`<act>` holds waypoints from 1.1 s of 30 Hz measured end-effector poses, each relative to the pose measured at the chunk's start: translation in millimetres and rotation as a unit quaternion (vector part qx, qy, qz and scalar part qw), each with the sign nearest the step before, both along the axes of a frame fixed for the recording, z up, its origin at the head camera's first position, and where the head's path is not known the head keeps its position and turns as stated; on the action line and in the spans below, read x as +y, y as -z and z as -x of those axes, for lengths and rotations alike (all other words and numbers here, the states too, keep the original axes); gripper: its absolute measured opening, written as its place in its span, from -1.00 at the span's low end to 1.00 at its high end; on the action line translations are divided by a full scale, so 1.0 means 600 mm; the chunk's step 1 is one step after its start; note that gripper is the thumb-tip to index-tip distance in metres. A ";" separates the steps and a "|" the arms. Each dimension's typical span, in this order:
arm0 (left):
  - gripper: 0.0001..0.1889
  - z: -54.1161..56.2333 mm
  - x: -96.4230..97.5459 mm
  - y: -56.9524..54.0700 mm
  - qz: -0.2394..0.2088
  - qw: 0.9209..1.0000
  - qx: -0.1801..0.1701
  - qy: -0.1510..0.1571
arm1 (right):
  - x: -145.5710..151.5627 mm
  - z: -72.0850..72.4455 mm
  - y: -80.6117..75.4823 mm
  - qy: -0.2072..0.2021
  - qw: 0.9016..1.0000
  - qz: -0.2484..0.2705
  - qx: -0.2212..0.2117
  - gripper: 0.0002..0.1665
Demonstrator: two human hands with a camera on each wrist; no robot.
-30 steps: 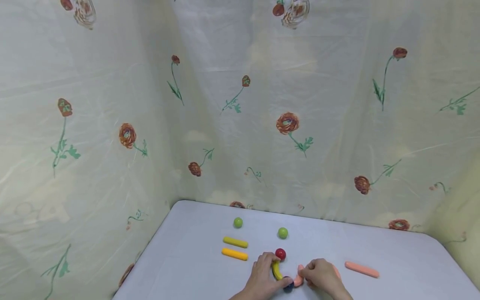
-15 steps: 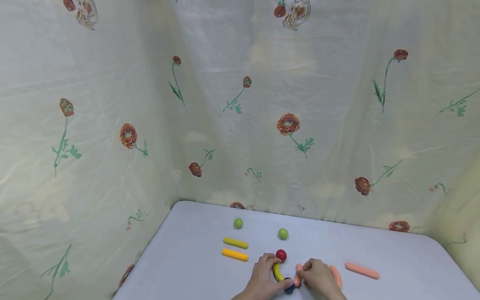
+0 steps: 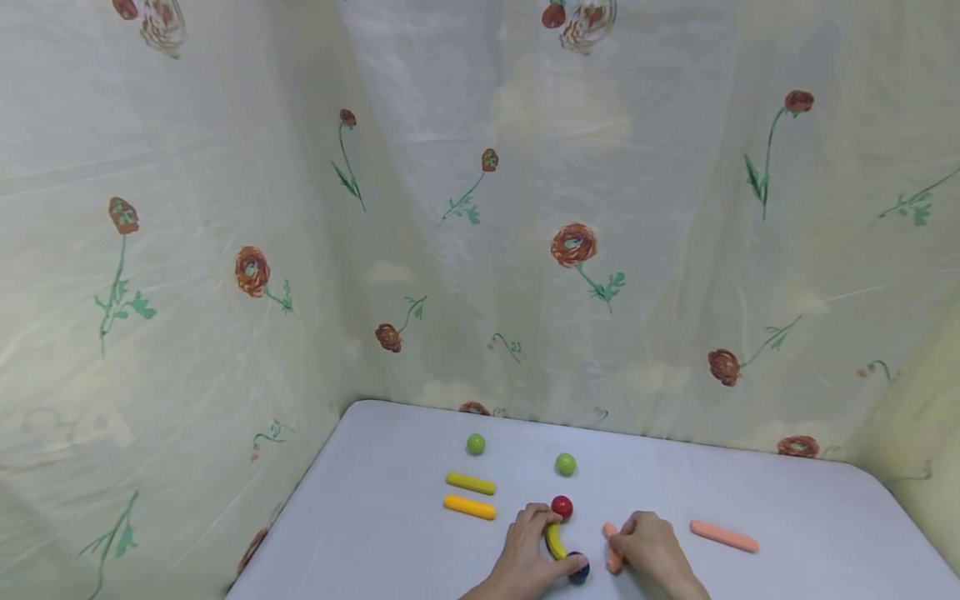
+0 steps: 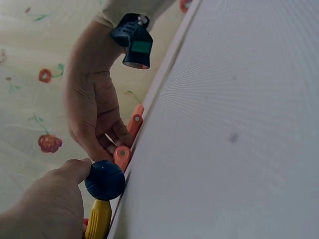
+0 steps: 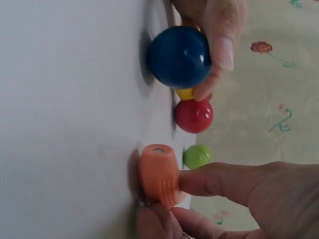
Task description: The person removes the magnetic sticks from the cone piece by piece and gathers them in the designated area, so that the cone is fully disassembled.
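Observation:
My left hand holds a curved yellow magnetic rod, its thumb on the dark blue ball at the near end and fingertips by the red ball at the far end. To the right, my right hand pinches a curved salmon magnetic rod between thumb and fingers. A small metal disc shows in the salmon rod's end in the right wrist view. That rod stands apart from the blue ball, close over the white table.
A straight salmon rod lies right of my right hand. Two green balls sit farther back, with a straight yellow rod and an orange-yellow rod to the left. Flowered curtains surround the white table.
The salmon rod in my right hand was against the blue ball; it has moved right, leaving a gap. The other curved salmon rod is now hidden behind that hand. My left hand stays put.

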State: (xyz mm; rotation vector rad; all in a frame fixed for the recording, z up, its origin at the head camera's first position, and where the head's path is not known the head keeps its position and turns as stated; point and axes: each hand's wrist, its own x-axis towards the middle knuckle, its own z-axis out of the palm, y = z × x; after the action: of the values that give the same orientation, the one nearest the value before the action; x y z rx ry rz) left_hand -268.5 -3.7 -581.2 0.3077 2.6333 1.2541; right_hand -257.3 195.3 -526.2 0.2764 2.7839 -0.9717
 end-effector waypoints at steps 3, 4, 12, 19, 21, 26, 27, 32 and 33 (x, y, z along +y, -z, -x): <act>-0.26 -0.001 0.001 -0.002 -0.001 1.000 -0.004 -0.002 | 0.012 -0.003 -0.004 -0.009 1.000 -0.007 0.008 -0.79; -0.26 -0.001 0.001 -0.002 -0.001 1.000 -0.004 -0.003 | 0.016 -0.005 -0.005 -0.011 1.000 -0.008 0.010 -0.79; -0.28 -0.001 0.001 -0.004 -0.009 1.000 -0.003 -0.002 | 0.047 -0.011 -0.011 -0.012 1.000 -0.008 0.016 -0.74; -0.27 -0.002 0.001 -0.001 -0.008 1.000 -0.003 -0.001 | 0.066 -0.008 -0.011 -0.015 0.999 -0.038 0.004 -0.72; -0.27 -0.002 0.001 0.000 -0.005 1.000 -0.001 0.000 | 0.068 -0.007 -0.011 -0.013 0.999 -0.038 0.000 -0.72; -0.26 -0.002 0.002 0.000 -0.004 1.000 -0.002 -0.003 | 0.070 -0.004 -0.011 -0.014 0.999 -0.039 -0.002 -0.71; -0.26 -0.002 0.002 0.000 -0.004 1.000 -0.002 -0.003 | 0.070 -0.004 -0.011 -0.014 0.999 -0.038 -0.005 -0.71; -0.26 -0.001 0.001 0.001 -0.007 1.000 0.001 -0.004 | 0.069 -0.001 -0.009 -0.010 0.999 -0.042 -0.020 -0.70; -0.26 -0.002 0.001 0.001 -0.007 1.000 0.000 -0.004 | 0.069 -0.001 -0.010 -0.008 0.999 -0.042 -0.022 -0.70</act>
State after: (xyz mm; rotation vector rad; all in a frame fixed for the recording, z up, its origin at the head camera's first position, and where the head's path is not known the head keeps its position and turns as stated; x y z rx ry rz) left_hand -267.6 -3.0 -582.0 0.2984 2.6288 1.2760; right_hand -256.9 236.8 -520.5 0.2828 2.7858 -0.8358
